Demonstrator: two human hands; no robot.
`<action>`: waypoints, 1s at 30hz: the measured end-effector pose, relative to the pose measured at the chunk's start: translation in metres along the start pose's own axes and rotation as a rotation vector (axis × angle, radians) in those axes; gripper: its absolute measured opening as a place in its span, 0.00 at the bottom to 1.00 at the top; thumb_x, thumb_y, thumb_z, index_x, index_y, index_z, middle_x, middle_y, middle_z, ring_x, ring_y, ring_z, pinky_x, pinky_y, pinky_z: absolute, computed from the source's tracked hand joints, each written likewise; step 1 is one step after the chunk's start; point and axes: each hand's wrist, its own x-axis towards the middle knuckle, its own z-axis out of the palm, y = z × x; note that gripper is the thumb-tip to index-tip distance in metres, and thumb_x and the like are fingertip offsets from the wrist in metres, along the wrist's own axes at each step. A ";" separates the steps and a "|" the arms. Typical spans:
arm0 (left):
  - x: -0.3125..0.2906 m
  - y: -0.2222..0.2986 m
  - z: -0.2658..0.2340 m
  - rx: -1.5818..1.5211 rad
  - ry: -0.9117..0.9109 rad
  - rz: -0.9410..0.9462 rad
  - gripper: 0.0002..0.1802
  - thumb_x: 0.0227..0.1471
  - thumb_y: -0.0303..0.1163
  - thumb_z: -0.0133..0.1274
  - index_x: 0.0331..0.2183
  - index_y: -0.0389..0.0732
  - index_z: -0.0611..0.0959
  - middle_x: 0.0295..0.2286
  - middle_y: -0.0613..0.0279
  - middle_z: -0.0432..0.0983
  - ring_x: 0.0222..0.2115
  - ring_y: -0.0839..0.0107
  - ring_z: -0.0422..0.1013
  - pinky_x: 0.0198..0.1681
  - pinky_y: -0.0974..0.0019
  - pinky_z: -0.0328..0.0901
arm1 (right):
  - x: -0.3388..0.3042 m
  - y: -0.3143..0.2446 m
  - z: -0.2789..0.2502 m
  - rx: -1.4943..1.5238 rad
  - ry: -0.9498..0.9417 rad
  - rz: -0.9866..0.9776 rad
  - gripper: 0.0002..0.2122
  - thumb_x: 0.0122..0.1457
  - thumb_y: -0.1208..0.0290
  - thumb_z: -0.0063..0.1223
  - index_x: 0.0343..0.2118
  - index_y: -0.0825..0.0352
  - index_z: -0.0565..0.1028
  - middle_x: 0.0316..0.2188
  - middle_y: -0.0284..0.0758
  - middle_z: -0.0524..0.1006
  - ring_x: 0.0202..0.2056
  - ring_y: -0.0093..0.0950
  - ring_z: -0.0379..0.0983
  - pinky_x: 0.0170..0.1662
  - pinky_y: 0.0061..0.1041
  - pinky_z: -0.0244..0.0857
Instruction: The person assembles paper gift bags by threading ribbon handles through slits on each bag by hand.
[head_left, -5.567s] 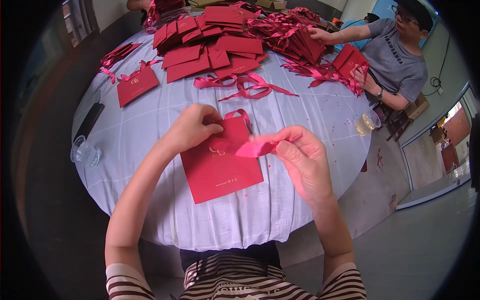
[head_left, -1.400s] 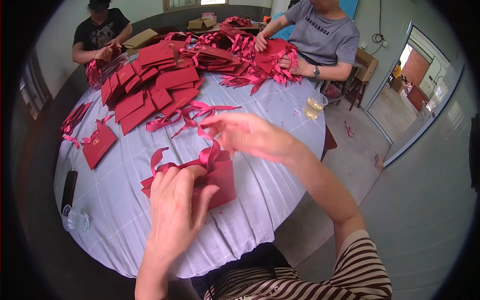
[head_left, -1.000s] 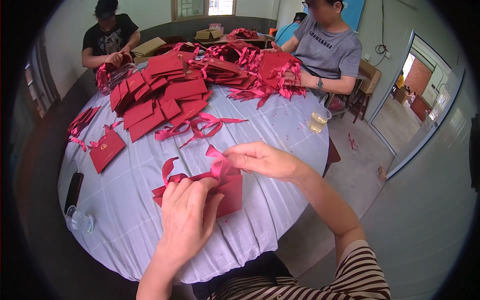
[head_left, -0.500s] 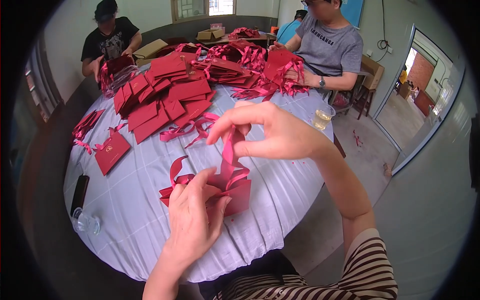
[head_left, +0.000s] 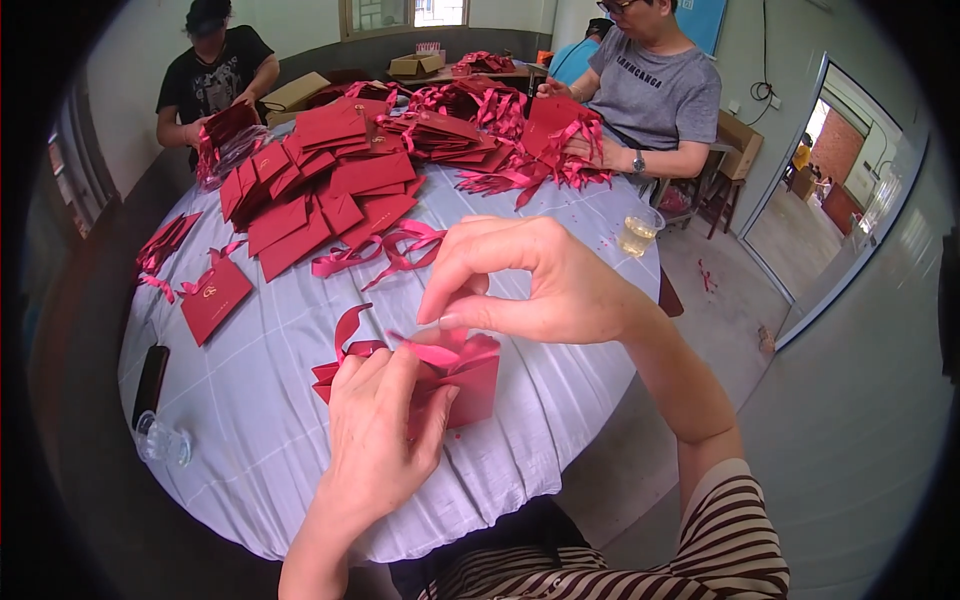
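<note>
A small red paper bag (head_left: 470, 385) lies on the round table's pale cloth (head_left: 260, 430) in front of me. My left hand (head_left: 380, 440) presses down on the bag, fingers spread over its top. My right hand (head_left: 520, 280) hovers just above it, thumb and forefinger pinched on a pink-red ribbon (head_left: 435, 350) that runs into the bag's mouth. Another loop of ribbon (head_left: 345, 330) curls up at the bag's left side.
A heap of flat red bags (head_left: 320, 180) and loose ribbons (head_left: 380, 250) covers the far half of the table. One single bag (head_left: 212, 296) lies left. A dark phone (head_left: 150, 372) and a glass (head_left: 165, 440) sit near the left edge, a cup (head_left: 638, 232) at right. Two people (head_left: 660, 90) work across the table.
My right hand has come down from holding the ribbon high and now pinches it close above the bag. My left hand stays pressed on the bag.
</note>
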 end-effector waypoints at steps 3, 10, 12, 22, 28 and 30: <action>0.001 0.000 0.000 0.009 0.004 -0.028 0.21 0.43 0.25 0.58 0.42 0.34 0.73 0.21 0.61 0.70 0.23 0.63 0.65 0.32 0.63 0.56 | 0.000 0.008 0.006 -0.011 0.042 -0.062 0.06 0.49 0.81 0.57 0.31 0.68 0.79 0.29 0.32 0.77 0.33 0.23 0.71 0.37 0.22 0.64; -0.002 0.005 0.003 -0.030 -0.019 -0.111 0.22 0.42 0.22 0.59 0.42 0.34 0.72 0.26 0.59 0.75 0.27 0.62 0.65 0.38 0.63 0.57 | -0.007 0.012 0.008 -0.024 0.114 0.054 0.06 0.51 0.81 0.56 0.34 0.68 0.78 0.29 0.32 0.76 0.31 0.20 0.72 0.35 0.19 0.64; -0.003 0.006 0.007 -0.053 0.077 -0.095 0.27 0.41 0.21 0.59 0.45 0.34 0.70 0.24 0.60 0.74 0.27 0.64 0.65 0.37 0.64 0.57 | -0.010 0.011 0.014 0.216 0.234 0.286 0.08 0.54 0.79 0.54 0.38 0.69 0.74 0.28 0.31 0.75 0.25 0.16 0.69 0.29 0.14 0.62; 0.001 -0.002 0.009 0.002 0.094 0.125 0.24 0.37 0.20 0.59 0.41 0.37 0.74 0.22 0.64 0.72 0.21 0.68 0.65 0.30 0.66 0.54 | 0.001 0.006 0.008 0.719 0.097 0.545 0.08 0.57 0.77 0.51 0.39 0.72 0.70 0.26 0.31 0.73 0.16 0.12 0.61 0.16 0.12 0.53; 0.004 -0.001 0.005 0.133 0.015 0.175 0.25 0.38 0.21 0.57 0.43 0.37 0.76 0.20 0.67 0.68 0.21 0.70 0.62 0.29 0.68 0.54 | 0.006 0.009 0.004 0.845 -0.005 0.589 0.10 0.57 0.77 0.50 0.42 0.74 0.71 0.32 0.36 0.76 0.14 0.10 0.58 0.15 0.10 0.50; 0.002 -0.002 0.007 0.060 0.085 0.179 0.25 0.37 0.21 0.58 0.43 0.36 0.76 0.20 0.66 0.68 0.21 0.70 0.62 0.30 0.67 0.55 | 0.002 0.009 0.000 0.913 -0.023 0.539 0.12 0.58 0.77 0.47 0.44 0.74 0.70 0.39 0.42 0.77 0.12 0.08 0.56 0.14 0.09 0.48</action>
